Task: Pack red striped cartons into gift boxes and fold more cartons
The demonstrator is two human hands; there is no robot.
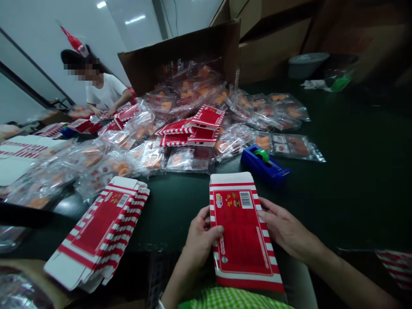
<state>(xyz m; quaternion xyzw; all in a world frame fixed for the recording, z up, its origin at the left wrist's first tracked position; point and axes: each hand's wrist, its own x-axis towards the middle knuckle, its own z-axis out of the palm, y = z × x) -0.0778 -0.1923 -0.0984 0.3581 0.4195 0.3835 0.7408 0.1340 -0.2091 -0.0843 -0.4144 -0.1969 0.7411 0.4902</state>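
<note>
Left hand (201, 240) and right hand (286, 227) hold a flattened red-and-white carton (243, 234) up between them, just above a dark green table (354, 193). The left hand pinches the carton's left long edge, with the thumb pressed onto the glossy red face and the fingers out of sight behind it. The right hand's fingers lie slightly spread against the opposite edge, and its thumb cannot be made out. The carton is a long, thin rectangle of printed card with red-and-white stripes down both sides. Its long axis runs almost straight away from the person, with the barcode end pointing toward the far side of the table.

Beyond the hands, a large open cardboard box (180, 56) lies tipped on the table, spilling a broad heap of clear plastic packs (189, 159) with orange contents. A co-worker in a white T-shirt (106, 92) sits at the far left, reaching into the heap. To the left of the hands lies a fanned stack of flat cartons (99, 231), with a smaller pile of red cartons (193, 131) resting on the plastic packs. Near the right hand's side, a blue tape dispenser (262, 165) with a green core sits just past the carton's far end. A green gingham shirt (231, 298) shows at the bottom edge.
</note>
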